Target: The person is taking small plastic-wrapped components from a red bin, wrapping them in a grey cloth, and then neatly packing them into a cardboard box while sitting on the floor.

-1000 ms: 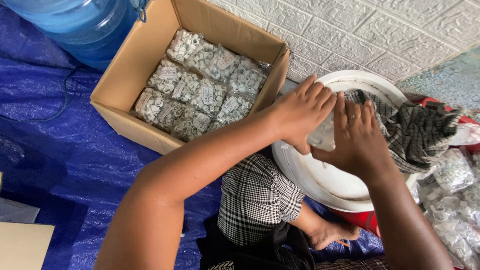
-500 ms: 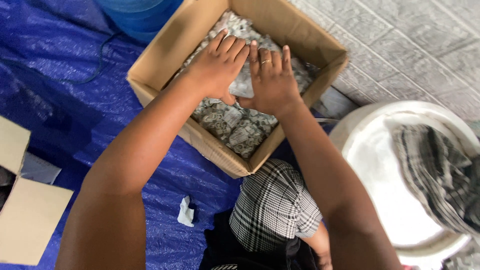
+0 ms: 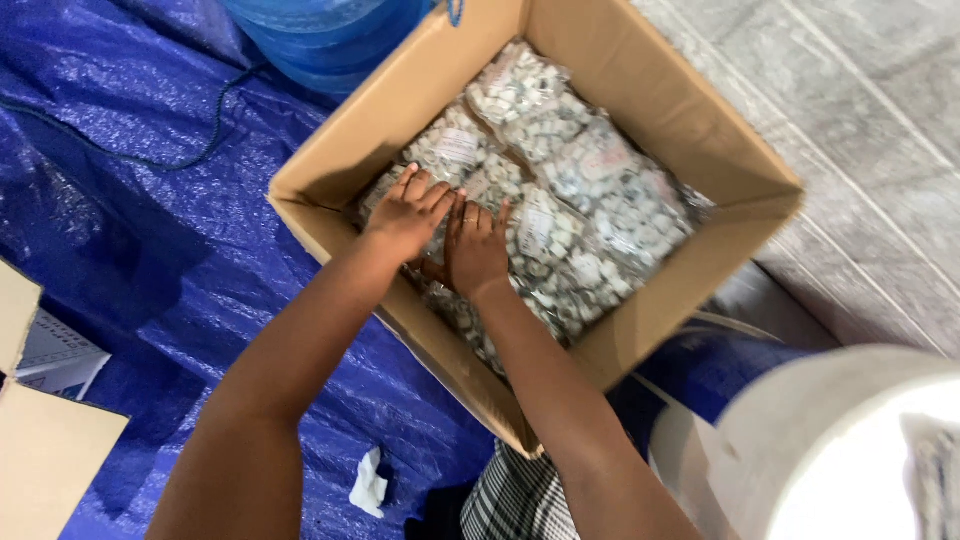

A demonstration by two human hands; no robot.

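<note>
An open cardboard box [image 3: 660, 110] sits on a blue tarp and holds several clear plastic bags of small white pieces [image 3: 590, 200]. Both my hands are inside the box near its front left wall. My left hand [image 3: 408, 213] lies flat, fingers spread, pressing on a bag. Just to its right, my right hand [image 3: 476, 243] also presses palm down on the bags, wearing a ring. Neither hand grips anything that I can see.
A blue tarp [image 3: 150, 220] covers the floor. A blue water jug [image 3: 320, 35] stands behind the box. A white round basin [image 3: 840, 450] is at lower right. A second cardboard box [image 3: 40, 450] is at lower left, and a crumpled white scrap [image 3: 368, 484] lies on the tarp.
My hands moved from the white basin to the cardboard box and have now slid to its front left corner, pressing down on the bags. The view has shifted, so the box appears larger.
</note>
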